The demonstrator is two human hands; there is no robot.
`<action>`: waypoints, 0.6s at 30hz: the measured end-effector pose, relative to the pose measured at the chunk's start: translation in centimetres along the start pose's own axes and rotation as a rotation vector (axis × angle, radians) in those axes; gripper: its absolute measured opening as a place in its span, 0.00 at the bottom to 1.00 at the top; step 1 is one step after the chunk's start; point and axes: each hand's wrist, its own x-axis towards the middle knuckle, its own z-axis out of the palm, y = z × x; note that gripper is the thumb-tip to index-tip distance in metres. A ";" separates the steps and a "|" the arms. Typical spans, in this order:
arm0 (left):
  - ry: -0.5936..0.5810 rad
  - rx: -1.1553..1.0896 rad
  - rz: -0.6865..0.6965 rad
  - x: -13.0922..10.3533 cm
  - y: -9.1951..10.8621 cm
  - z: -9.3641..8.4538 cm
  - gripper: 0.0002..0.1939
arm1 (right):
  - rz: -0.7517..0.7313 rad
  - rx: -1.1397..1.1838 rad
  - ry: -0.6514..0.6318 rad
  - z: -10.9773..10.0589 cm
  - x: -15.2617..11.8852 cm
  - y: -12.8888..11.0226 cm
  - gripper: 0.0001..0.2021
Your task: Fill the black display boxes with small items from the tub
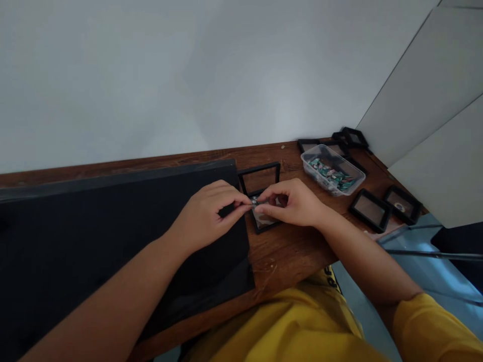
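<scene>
Black-rimmed, the opened display frame (278,173) lies beside the right edge of the mat (113,226), midway along the surface (287,251). Our left hand's (206,216) fingers pinch a small shiny piece (254,200) over it; our right hand's (298,203) fingers curl close, though we cannot tell whether they grip. We do best pinching lightly by the rim, wrists low, keeping fingertips off the frame's film. We count one opened frame, one mat, one clear tub (352,188) of uncountable wrapped pieces (332,173), two frames (384,219) near the right edge, several overlapping behind.
</scene>
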 end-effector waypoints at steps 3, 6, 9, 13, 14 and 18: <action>0.056 0.052 0.039 0.0 0.3 0.3 0.12 | -0.017 0.015 -0.022 0.1 0.0 -0.1 0.09; 0.113 0.085 0.043 0.0 0.4 0.3 0.11 | -0.010 0.008 -0.041 0.0 0.0 -0.3 0.10; 0.142 0.057 0.036 -0.1 0.7 0.3 0.10 | 0.011 0.007 -0.046 0.0 0.0 -0.5 0.09; 0.189 0.014 0.060 -0.2 1.4 0.6 0.07 | -0.006 0.046 -0.011 0.2 0.0 -0.3 0.08; 0.212 0.004 0.081 -0.2 1.6 0.6 0.05 | -0.019 0.063 -0.002 0.3 0.0 -0.3 0.08; 0.261 -0.011 0.113 -0.1 2.2 0.7 0.03 | -0.061 0.136 0.012 0.5 0.0 -0.3 0.07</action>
